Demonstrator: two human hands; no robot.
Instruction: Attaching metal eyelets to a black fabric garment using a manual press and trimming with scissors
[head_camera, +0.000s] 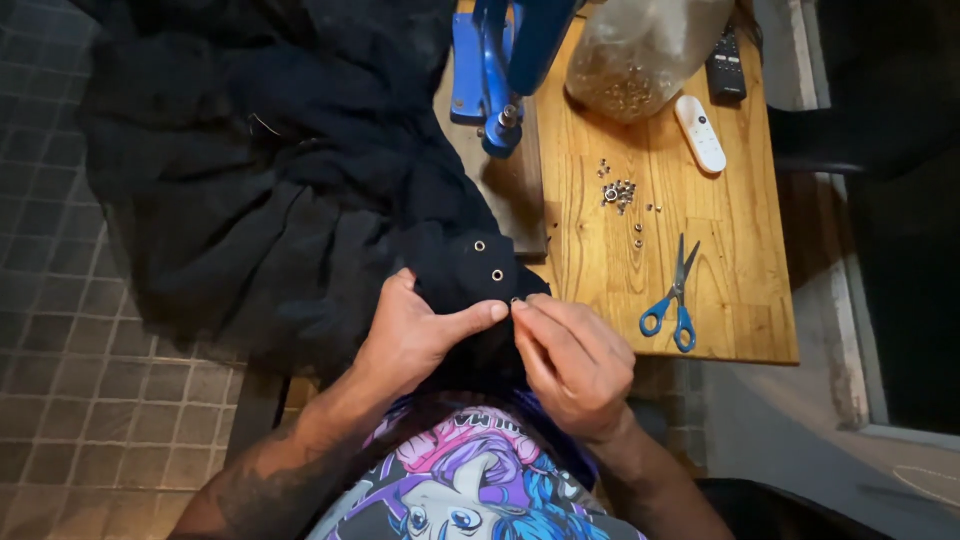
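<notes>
A large black cloth (290, 190) drapes from the wooden table (740, 300) over my lap and the floor. Two small metal eyelets (488, 260) shine near its folded corner. My left hand (420, 335) pinches that corner, thumb pressed on top. My right hand (575, 365) meets it fingertip to fingertip, holding a tiny metal eyelet at the cloth's edge. A blue hand press (500, 70) stands at the back of the table, above the cloth.
Loose eyelets (620, 192) lie scattered mid-table. Blue-handled scissors (675, 295) rest near the front edge. A clear bag of eyelets (640, 50), a white remote (700, 133) and a black remote (726, 65) sit at the back. Grey tiled floor (70, 380) lies left.
</notes>
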